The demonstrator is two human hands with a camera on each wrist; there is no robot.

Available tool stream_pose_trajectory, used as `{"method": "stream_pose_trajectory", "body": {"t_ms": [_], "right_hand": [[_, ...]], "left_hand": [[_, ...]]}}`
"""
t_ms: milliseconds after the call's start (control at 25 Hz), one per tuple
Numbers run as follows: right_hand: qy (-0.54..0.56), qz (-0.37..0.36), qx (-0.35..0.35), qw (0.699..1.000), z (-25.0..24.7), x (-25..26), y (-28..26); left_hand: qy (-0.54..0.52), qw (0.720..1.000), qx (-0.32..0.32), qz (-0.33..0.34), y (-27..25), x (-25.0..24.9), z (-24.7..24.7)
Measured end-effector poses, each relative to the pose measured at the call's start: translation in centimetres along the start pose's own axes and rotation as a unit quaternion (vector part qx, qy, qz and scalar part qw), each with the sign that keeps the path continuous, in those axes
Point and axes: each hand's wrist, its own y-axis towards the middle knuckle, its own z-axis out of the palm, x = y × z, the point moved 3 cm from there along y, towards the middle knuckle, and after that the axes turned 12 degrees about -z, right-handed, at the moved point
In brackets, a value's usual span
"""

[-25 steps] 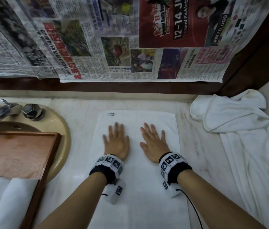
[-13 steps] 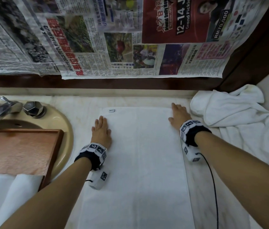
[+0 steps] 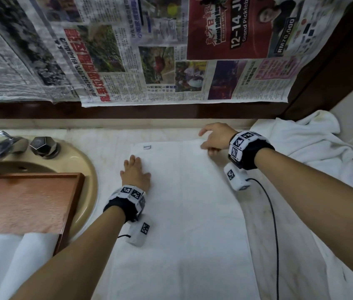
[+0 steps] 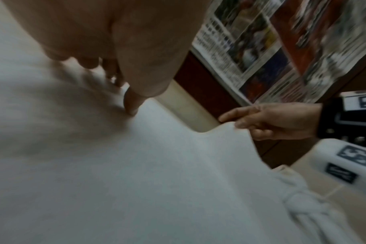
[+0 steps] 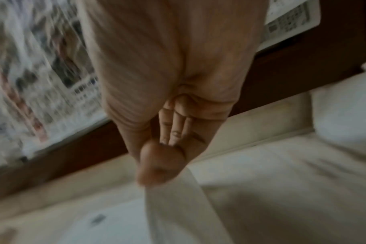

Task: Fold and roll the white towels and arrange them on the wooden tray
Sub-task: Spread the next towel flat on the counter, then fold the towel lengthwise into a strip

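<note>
Left hand [image 3: 136, 173] flat on towel [image 3: 184, 213] – right hand [image 3: 215, 138] pinching far right corner, lifted off counter

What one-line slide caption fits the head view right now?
Left hand presses the flat white towel on the marble counter while the right hand pinches its far corner.

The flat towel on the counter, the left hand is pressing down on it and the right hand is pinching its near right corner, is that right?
Not quite. The right hand pinches the far right corner of the flat towel, the one by the back wall, not the near one. The left wrist view shows that corner lifted between thumb and fingers. The left hand does press flat on the towel.
</note>
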Motion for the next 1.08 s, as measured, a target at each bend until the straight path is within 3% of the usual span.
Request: {"method": "stream_pose_trajectory", "body": {"t_ms": [80,120,160,280,520,640,760,840,1080], "right_hand": [[0.133,0.002,0.013,0.991,0.7,2.6,-0.3],[0.174,0.000,0.014,0.985,1.0,3.6,-0.3],[0.205,-0.002,0.012,0.979,1.3,4.2,-0.3],[0.259,0.011,0.000,0.966,1.6,5.1,-0.4],[0.205,0.061,-0.049,0.976,1.4,5.5,-1.3],[0.162,0.022,-0.053,0.985,1.3,6.6,-1.1],[0.019,-0.053,-0.039,0.998,1.2,9.1,-0.2],[-0.044,-0.087,-0.046,0.994,1.8,11.0,0.7],[-0.058,-0.138,-0.051,0.987,7.6,13.8,4.3]], "left_hand": [[-0.131,0.991,-0.029,0.023,-3.3,-2.2,-0.7],[-0.181,0.982,-0.004,0.050,-5.6,-3.5,-0.4],[-0.203,0.975,0.049,0.072,-7.8,-4.8,0.2],[-0.227,0.944,0.232,0.056,-13.1,-7.0,2.4],[-0.274,0.911,0.306,0.022,-13.8,-7.0,0.9],[-0.334,0.879,0.339,0.016,-13.9,-7.1,-2.3],[-0.363,0.863,0.350,0.021,-13.7,-5.8,-5.1],[-0.368,0.868,0.332,0.013,-13.2,-4.1,-6.2],[-0.385,0.883,0.255,-0.087,-10.8,3.0,-6.4]]}}
